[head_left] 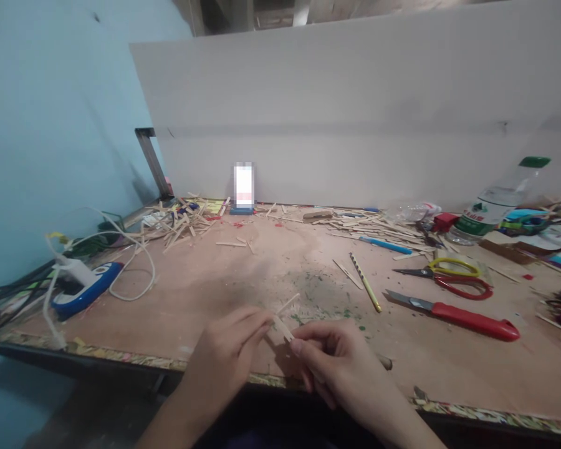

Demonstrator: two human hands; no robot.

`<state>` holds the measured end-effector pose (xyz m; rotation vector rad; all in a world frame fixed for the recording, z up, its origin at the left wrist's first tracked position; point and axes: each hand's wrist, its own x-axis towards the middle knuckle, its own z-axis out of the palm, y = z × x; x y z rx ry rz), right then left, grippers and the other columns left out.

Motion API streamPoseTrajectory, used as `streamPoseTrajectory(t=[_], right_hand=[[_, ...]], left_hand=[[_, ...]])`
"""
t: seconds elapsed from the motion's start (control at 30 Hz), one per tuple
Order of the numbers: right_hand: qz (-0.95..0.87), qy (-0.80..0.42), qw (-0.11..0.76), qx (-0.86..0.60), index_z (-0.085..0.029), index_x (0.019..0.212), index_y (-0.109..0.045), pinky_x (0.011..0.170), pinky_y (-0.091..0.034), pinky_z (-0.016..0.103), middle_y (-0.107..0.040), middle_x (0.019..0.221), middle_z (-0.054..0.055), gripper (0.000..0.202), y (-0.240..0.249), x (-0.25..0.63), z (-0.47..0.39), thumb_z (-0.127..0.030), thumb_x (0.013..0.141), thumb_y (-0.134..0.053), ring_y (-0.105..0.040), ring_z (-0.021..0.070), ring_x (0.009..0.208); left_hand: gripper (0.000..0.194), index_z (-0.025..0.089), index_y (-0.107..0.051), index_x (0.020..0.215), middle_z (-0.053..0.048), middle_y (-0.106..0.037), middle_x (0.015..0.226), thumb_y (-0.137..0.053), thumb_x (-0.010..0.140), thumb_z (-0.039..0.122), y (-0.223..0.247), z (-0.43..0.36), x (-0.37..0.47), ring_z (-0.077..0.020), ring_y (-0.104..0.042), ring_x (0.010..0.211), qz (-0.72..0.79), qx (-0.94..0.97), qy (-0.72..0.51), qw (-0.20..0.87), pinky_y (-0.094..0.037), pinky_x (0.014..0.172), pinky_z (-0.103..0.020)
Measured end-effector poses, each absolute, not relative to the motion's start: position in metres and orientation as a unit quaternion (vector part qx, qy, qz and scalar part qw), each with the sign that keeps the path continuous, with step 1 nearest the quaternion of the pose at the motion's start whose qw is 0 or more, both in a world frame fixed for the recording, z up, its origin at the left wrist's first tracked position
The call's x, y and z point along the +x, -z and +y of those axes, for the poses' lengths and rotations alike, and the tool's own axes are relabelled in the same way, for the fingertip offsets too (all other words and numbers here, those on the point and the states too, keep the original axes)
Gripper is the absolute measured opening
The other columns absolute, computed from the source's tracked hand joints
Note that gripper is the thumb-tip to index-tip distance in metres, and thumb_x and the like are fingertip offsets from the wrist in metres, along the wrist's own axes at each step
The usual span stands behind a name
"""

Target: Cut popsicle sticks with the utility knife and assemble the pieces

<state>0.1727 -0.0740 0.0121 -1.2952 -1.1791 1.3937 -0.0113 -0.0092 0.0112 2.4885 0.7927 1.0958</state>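
Near the table's front edge, my left hand [236, 340] and my right hand [331, 352] come close together around a thin pale wooden stick [283, 328]. The thumb and forefinger of my right hand pinch its near end. At its far end, the fingers of my left hand are closed together. Another slim wood strip [288, 303] sticks out at an angle beyond my left fingertips; whether it is joined to the first stick, I cannot tell. To the right lie a striped pencil [365, 284], yellow-and-red-handled scissors [449, 276] and a red-handled knife [472, 319].
Wooden sticks [383, 227] are heaped at the back right, more [187, 221] at the back left. A blue pen [386, 245] lies by the right heap. A plastic bottle [490, 209] leans there. At left sits a blue power strip [88, 293] with white cables. A lit phone [244, 186] stands at the back.
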Motion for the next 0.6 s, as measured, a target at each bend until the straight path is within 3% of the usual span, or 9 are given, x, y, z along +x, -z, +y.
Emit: streamPoseTrajectory(t=[0.17,0.23,0.33,0.4,0.47,0.53,0.6], right_hand=[[-0.513,-0.48,0.48,-0.524,-0.018,0.076,-0.076,0.046,-0.033,0.023,-0.052,0.052,-0.003,0.033,-0.012,0.167,-0.076,-0.041,0.093,-0.06,-0.043,0.0112,0.046],[-0.54,-0.408,0.483,-0.555,-0.02,0.076,-0.078,0.055,-0.045,0.027,-0.062,0.057,0.0,0.032,-0.009,0.168,-0.08,-0.038,0.094,-0.058,-0.057,0.0159,0.055],[-0.588,-0.25,0.477,-0.603,-0.023,0.087,-0.083,0.075,-0.056,0.034,-0.081,0.086,0.007,0.03,-0.002,0.188,-0.087,-0.034,0.096,-0.057,-0.075,0.0244,0.081],[-0.616,-0.148,0.437,-0.638,-0.024,0.101,-0.084,0.075,-0.057,0.036,-0.083,0.096,0.009,0.03,0.002,0.215,-0.087,-0.036,0.099,-0.056,-0.077,0.0265,0.083],[-0.654,-0.037,0.372,-0.658,-0.023,0.102,-0.083,0.074,-0.056,0.042,-0.082,0.099,0.012,0.034,0.004,0.245,-0.085,-0.037,0.1,-0.052,-0.075,0.0302,0.085],[-0.668,0.06,0.35,-0.654,-0.021,0.107,-0.082,0.087,-0.056,0.051,-0.08,0.112,0.015,0.036,0.006,0.268,-0.083,-0.037,0.099,-0.051,-0.072,0.0367,0.103],[-0.694,0.05,0.327,-0.64,-0.022,0.11,-0.08,0.092,-0.056,0.051,-0.077,0.118,0.015,0.032,0.007,0.277,-0.086,-0.037,0.1,-0.054,-0.07,0.0352,0.109]], left_hand=[[0.016,0.022,-0.08,0.09,0.0,-0.08,0.087,-0.065,0.095,0.018,-0.014,-0.007,-0.01,-0.0149,-0.075,0.079,0.358,0.81,-0.404,0.227,-0.055,0.072,-0.021],[0.015,0.023,-0.081,0.09,0.0,-0.081,0.086,-0.067,0.094,0.022,-0.014,-0.005,-0.011,-0.0163,-0.075,0.079,0.385,0.793,-0.405,0.243,-0.055,0.071,-0.023],[0.019,0.022,-0.081,0.089,-0.002,-0.079,0.084,-0.064,0.095,0.027,-0.014,-0.001,-0.013,-0.0177,-0.073,0.076,0.411,0.783,-0.382,0.268,-0.054,0.07,-0.026],[0.02,0.022,-0.081,0.088,-0.002,-0.078,0.084,-0.063,0.095,0.026,-0.015,0.001,-0.014,-0.0181,-0.072,0.078,0.409,0.794,-0.34,0.296,-0.053,0.072,-0.027],[0.021,0.023,-0.081,0.088,-0.002,-0.077,0.086,-0.062,0.095,0.02,-0.015,0.002,-0.013,-0.0187,-0.072,0.085,0.395,0.815,-0.288,0.311,-0.053,0.078,-0.028],[0.022,0.023,-0.081,0.088,-0.002,-0.076,0.089,-0.061,0.095,0.016,-0.016,0.001,-0.012,-0.0195,-0.07,0.09,0.382,0.839,-0.242,0.303,-0.052,0.083,-0.03],[0.022,0.022,-0.08,0.091,-0.002,-0.075,0.093,-0.06,0.096,0.014,-0.018,-0.001,-0.01,-0.0202,-0.068,0.093,0.379,0.854,-0.22,0.28,-0.051,0.085,-0.031]])
